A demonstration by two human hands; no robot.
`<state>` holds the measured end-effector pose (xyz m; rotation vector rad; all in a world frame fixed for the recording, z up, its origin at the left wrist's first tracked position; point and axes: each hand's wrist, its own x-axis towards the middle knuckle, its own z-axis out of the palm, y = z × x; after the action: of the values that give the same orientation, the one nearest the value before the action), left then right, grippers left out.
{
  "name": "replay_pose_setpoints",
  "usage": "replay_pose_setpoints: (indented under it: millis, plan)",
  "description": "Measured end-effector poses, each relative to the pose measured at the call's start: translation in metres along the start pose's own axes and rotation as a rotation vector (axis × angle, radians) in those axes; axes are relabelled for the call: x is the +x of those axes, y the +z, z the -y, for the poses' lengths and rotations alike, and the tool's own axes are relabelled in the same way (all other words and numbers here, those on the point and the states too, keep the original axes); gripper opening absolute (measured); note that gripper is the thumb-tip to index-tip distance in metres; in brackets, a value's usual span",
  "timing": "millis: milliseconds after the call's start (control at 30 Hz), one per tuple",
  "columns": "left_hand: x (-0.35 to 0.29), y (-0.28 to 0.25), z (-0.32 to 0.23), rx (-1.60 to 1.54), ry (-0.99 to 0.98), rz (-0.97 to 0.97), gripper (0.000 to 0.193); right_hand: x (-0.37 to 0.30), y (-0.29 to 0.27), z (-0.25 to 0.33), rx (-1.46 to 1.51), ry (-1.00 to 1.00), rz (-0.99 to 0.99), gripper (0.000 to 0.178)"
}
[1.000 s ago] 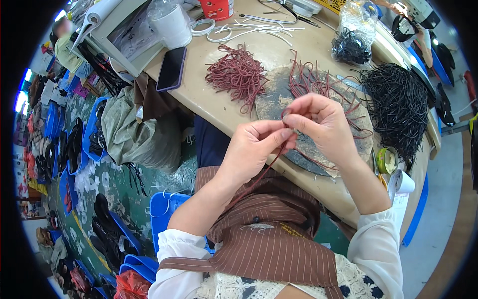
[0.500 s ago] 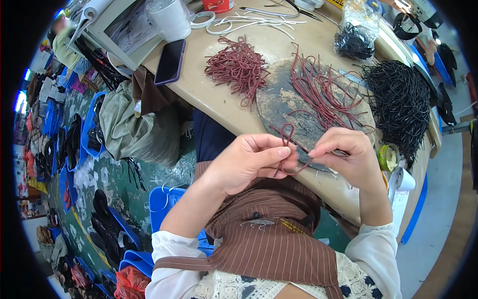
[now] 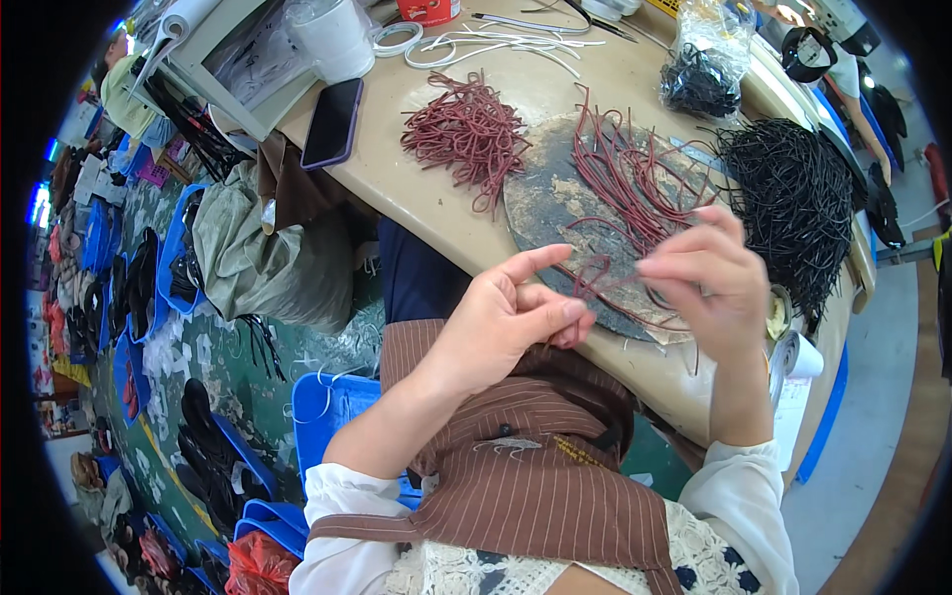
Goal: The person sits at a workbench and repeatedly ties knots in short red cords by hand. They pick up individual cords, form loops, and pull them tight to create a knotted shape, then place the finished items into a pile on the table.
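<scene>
A thin dark red cord (image 3: 593,275) runs between my two hands, with a small loop standing at the left one. My left hand (image 3: 511,322) has its thumb pressed against curled fingers on the cord, and its index finger stretches away. My right hand (image 3: 709,283), partly blurred, pinches the cord a short way to the right, above the worn round board (image 3: 540,213). Loose dark red cords (image 3: 630,178) lie on that board beyond the hands. To their left sits a heap of looped red cords (image 3: 464,139).
A heap of black cords (image 3: 793,213) lies at the right of the table (image 3: 397,188). Tape rolls (image 3: 796,355) stand near its right edge. A phone (image 3: 332,122), white cords (image 3: 486,45) and a bag of black cords (image 3: 702,79) lie further back. Blue bins (image 3: 332,402) stand on the floor.
My right hand has lifted and moved slightly right and away from the left one. My left index finger has stretched out. The loop in the cord looks smaller and blurred.
</scene>
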<state>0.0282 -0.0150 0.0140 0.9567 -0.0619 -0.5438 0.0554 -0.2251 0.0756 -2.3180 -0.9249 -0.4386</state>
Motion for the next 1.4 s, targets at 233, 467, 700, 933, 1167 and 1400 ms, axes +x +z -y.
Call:
replay_pose_setpoints:
  millis: [233,467,700,933,1167,1400]
  plan:
    - [-0.014,0.031,-0.01,0.078,0.069,0.253,0.08,-0.009,0.024,0.004,1.004,0.598,0.158,0.008]
    - [-0.01,0.014,-0.012,0.218,0.201,0.009,0.059,-0.023,0.02,0.021,1.281,0.647,0.21,0.014]
    - [-0.007,0.018,0.004,0.315,0.224,-0.125,0.022,-0.014,0.017,0.024,1.146,0.665,0.306,0.017]
    - [-0.01,0.008,0.003,0.279,0.103,-0.235,0.018,-0.017,0.053,0.025,0.948,0.671,0.12,0.006]
    - [-0.009,0.005,0.007,-0.029,-0.028,-0.193,0.021,-0.012,0.049,0.025,0.706,0.667,0.224,0.015]
    - [-0.008,0.003,0.012,-0.025,-0.039,-0.159,0.024,-0.01,0.048,0.022,0.481,0.413,0.169,0.019]
